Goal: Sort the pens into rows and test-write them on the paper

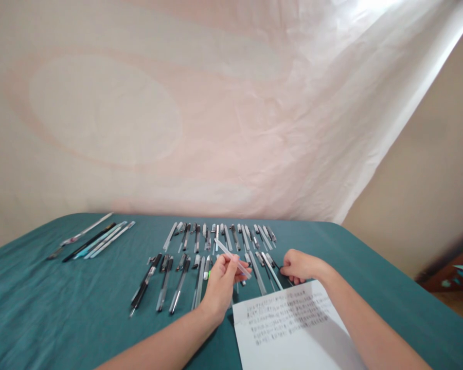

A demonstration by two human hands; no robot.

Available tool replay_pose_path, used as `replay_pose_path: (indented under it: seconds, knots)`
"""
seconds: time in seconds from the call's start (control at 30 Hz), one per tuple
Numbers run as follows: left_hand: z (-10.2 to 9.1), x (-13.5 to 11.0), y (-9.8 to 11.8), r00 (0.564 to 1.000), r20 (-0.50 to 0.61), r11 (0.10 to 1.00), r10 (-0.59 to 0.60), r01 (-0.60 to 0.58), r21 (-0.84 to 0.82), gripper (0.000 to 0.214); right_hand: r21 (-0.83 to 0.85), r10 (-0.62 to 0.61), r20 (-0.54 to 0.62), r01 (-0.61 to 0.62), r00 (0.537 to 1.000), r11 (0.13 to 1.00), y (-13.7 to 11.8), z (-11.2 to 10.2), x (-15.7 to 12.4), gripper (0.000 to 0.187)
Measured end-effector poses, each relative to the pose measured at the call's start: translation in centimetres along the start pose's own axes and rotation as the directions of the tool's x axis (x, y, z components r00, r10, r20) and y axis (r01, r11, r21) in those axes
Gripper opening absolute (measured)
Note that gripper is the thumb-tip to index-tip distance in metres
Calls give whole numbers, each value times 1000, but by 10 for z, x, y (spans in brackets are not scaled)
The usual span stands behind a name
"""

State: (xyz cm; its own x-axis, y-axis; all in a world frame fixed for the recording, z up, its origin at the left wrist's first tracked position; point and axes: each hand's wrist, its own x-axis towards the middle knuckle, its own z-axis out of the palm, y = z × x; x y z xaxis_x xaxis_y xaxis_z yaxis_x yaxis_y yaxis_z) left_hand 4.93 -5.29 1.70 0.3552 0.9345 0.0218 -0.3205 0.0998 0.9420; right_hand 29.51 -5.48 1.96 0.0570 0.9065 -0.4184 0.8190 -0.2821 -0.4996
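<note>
At lower centre of the frame, the fingers of the left hand (pixel 220 285) are pinching a translucent barrel (pixel 224 248) that is slanting toward the upper left, while the right hand (pixel 303 265), right of centre, is curling its fingers beside a thin dark piece (pixel 277 266), its grip too unclear to tell. Around them, two rows of pens (pixel 165 285) are lying across the middle of the tabletop (pixel 389 288), and a written sheet (pixel 285 354) is resting at lower right. Farther out, slim pens (pixel 111 240) are lying at centre left.

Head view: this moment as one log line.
left hand: holding clear tube | right hand: at near pen row, grip unclear | written sheet: on green cloth
</note>
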Motion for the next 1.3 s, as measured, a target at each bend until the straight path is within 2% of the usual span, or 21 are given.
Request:
replay_pose_path:
  seconds: [0.2,0.3,0.37,0.43,0.5,0.6,0.73,0.93,1.07,1.2,1.3]
  knots:
    - [0,1,-1,1000,9,1000,-12,12,4,29,22,-16,1,16,1000,1000,-4,-3,-4,21]
    - [1,-2,1,999,33,999,-19,17,39,30,31,-42,-91,45,995,998,-11,-9,-9,27]
    - [4,-6,2,997,81,997,-11,5,78,30,93,-115,-159,130,981,987,-23,-12,-16,31]
    - [7,-12,3,987,162,994,-1,-17,110,28,232,-235,-183,274,955,933,-41,-12,-26,35]
    - [11,-18,4,969,247,990,8,-43,137,26,388,-350,-156,384,923,838,-60,-9,-38,36]
    - [13,-24,6,942,334,979,25,-90,181,23,495,-425,-130,430,896,755,-83,-3,-53,34]
    - [14,-28,11,936,351,966,27,-114,230,21,499,-421,-133,428,897,754,-93,2,-60,27]
    - [15,-28,12,935,353,959,27,-124,255,21,540,-460,-122,448,879,713,-94,-2,-65,28]
    - [13,-25,11,968,227,966,112,-159,202,21,521,-411,-266,489,872,700,-82,-15,-60,30]
    - [12,-21,14,977,125,959,172,-195,204,24,399,-254,-440,440,861,804,-48,-28,-37,34]
    - [12,-22,18,976,120,950,183,-207,234,27,307,-163,-469,333,868,892,-18,-26,-13,35]
